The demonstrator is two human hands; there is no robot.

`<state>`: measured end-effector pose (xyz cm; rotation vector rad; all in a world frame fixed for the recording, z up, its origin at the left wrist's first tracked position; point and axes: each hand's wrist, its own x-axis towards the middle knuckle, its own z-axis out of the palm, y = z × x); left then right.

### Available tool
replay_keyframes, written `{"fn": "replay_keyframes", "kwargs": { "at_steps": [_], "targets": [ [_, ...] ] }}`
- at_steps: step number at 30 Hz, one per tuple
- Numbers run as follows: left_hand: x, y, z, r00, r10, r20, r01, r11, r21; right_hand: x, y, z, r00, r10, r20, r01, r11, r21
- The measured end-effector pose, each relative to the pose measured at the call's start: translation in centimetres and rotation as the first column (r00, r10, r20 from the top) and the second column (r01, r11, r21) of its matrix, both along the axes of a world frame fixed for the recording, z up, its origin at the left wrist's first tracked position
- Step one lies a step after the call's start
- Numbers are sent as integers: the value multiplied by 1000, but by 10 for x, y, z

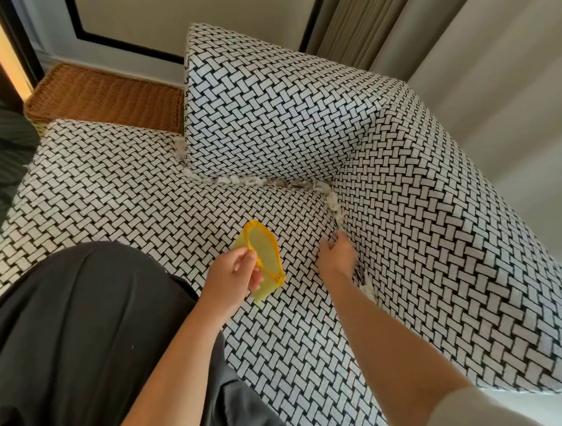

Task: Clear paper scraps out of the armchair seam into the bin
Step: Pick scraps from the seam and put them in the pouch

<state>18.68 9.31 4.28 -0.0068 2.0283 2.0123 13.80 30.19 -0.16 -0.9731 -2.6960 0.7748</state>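
And here's the armchair [145, 192], filling the view in its black-and-white woven pattern, back cushion [269, 111] up top and the big armrest [433, 239] sweeping down the right side. Behind it hang pale curtains [458, 31], and a brown wicker basket [110, 101] sits tucked behind the chair's far left corner, against the wall. Lower left, the person's dark clothing [86, 331] drapes over the front of the seat. Now the seam: white paper scraps [331, 200] are packed along it, a line running under the back cushion, turning the corner and coming down between seat and armrest, with more poking out just beside the right wrist. Over the seat, the yellow mesh pouch [265, 258] is up off the fabric, zip undone, mouth gaping towards the camera. The left hand [234, 272] has it, thumb and fingers pinching the zipped rim on the near side. The right hand [337, 254] is right at the seam, fingers bent down into the gap where the scraps sit, but it's blurred, and I can't tell whether it has hold of any paper.
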Motion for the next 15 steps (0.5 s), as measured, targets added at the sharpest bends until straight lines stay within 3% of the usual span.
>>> {"fn": "replay_keyframes", "kwargs": {
  "at_steps": [8,15],
  "targets": [
    [-8,4,-8,999,-2,34,-1,997,82,-44,19,1,990,-127,64,128,992,-14],
    [-12,7,-9,998,-28,53,22,993,112,-68,32,2,973,-120,198,123,992,-2]
  ]
}}
